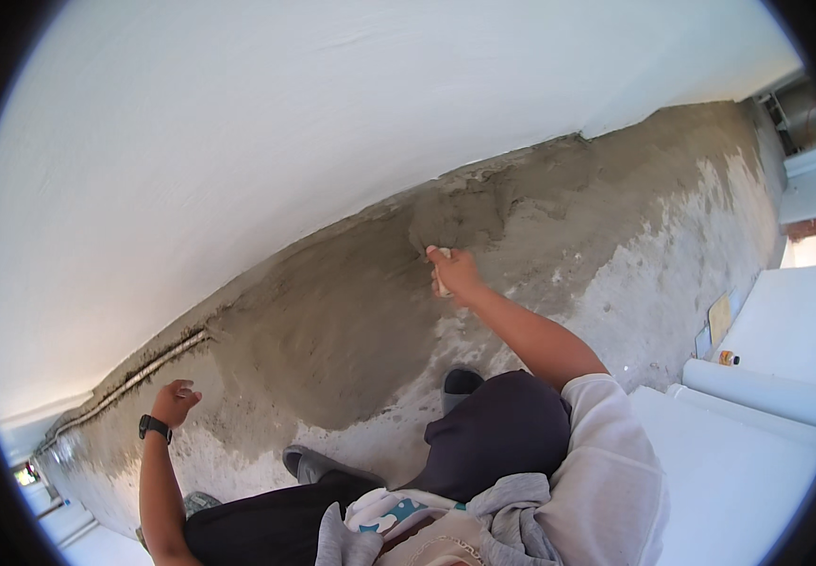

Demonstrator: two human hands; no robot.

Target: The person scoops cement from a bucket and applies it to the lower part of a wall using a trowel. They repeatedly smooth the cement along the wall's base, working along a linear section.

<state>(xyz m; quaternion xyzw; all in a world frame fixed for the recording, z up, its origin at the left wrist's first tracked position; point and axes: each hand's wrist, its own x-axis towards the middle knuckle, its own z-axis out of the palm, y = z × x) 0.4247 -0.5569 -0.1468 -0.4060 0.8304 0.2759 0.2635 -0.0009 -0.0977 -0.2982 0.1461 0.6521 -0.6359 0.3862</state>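
Observation:
My right hand (458, 274) is closed round the pale handle of what looks like a trowel (444, 281), held low over wet grey mortar (351, 321) spread along the foot of the wall. Its blade is hard to make out against the mortar. Rougher, lumpy mortar (464, 209) lies just beyond this hand. At the left, my left hand (176, 404) hovers over the floor with its fingers loosely bent and apart, nothing in it. A black watch (154, 428) is on that wrist.
A white wall (238, 141) rises along the far side. A thin pale pipe (148, 368) runs along its base at the left. My grey slippers (318, 466) stand at the mortar's near edge. White ledges (766, 377) and a small bottle (729, 357) are at the right.

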